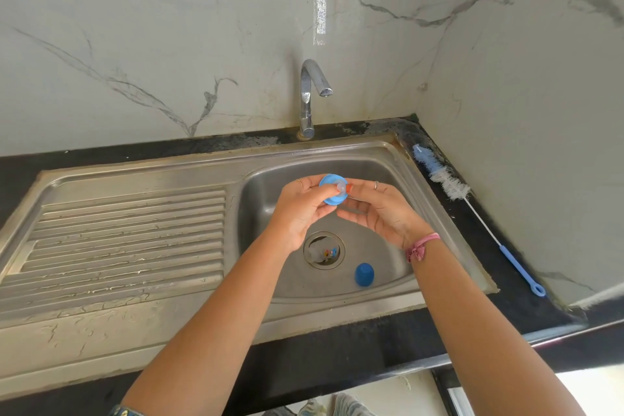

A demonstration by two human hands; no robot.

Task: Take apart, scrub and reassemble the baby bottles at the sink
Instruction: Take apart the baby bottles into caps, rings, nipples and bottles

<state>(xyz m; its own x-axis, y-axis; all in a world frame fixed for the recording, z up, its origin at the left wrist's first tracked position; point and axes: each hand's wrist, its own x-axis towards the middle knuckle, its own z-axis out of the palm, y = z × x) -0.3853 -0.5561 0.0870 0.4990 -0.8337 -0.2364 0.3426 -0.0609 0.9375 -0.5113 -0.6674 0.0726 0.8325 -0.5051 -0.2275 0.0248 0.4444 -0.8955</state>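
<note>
Stainless steel sink with ribbed drainboard fills mid-frame, set in black surface. Left hand grips light-blue plastic bottle collar ring above basin centre. Right hand pinches the clear silicone teat seated in it. Clear bottle body lies over drain; blue dome cap just right. Blue-handled bottle brush on surface, right edge.

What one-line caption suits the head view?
Both hands hold a blue bottle collar with its teat over the sink.
</note>
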